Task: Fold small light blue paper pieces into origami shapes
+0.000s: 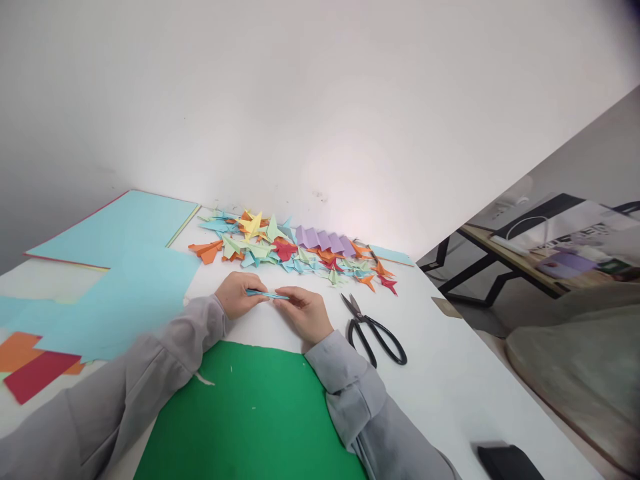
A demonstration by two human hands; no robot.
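Note:
A narrow folded strip of blue paper (267, 294) is stretched between my two hands, seen nearly edge-on above the white table. My left hand (241, 295) pinches its left end between thumb and fingers. At the other end my right hand (304, 313) pinches it the same way. Just beyond lies a heap of folded paper figures (260, 248) in yellow, green, orange, red and blue, with a pleated purple paper (325, 240) among them. Black-handled scissors (377, 330) rest with blades parted, to the right of my right hand.
A green sheet (250, 413) lies in front of me under my forearms. Blue sheets (125, 227) are stacked at the left, with orange pieces (19, 350) and a red piece (43, 373) nearer. A black object (507, 461) sits at the near right. A wall (320, 120) rises behind the table.

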